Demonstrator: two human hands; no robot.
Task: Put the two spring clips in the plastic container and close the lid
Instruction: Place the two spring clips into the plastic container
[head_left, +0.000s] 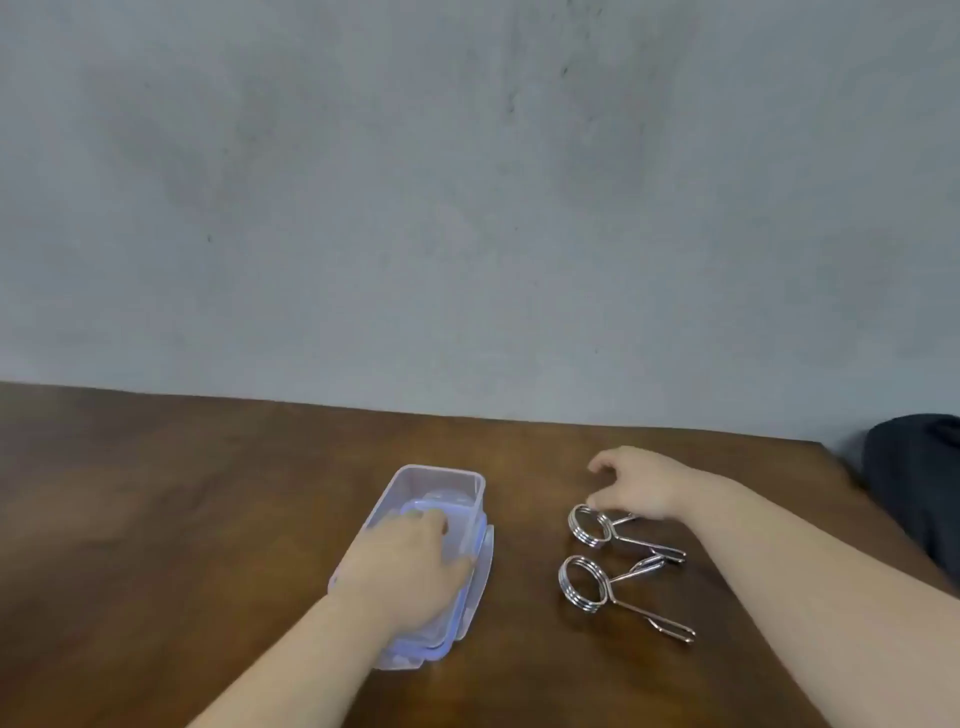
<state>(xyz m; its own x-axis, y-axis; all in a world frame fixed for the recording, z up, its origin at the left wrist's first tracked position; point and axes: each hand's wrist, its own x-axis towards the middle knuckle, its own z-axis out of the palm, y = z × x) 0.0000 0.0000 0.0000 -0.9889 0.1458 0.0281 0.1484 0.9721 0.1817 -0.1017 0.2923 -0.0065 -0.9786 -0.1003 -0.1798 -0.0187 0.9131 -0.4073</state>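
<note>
A clear plastic container (441, 480) sits on its blue-rimmed lid (480, 577) in the middle of the brown table (182, 519). My left hand (410, 566) rests over the container's near end, its fingers on the rim and partly inside. To the right lie two metal spring clips side by side. My right hand (636, 486) hovers over the far spring clip (592, 527), with its fingertips touching the coil. The near spring clip (584, 582) lies free, its handles pointing right.
A grey wall (467, 208) rises straight behind the table's far edge. A dark fabric object (914, 473) sits past the table's right corner. Bare tabletop stretches to the left of the container.
</note>
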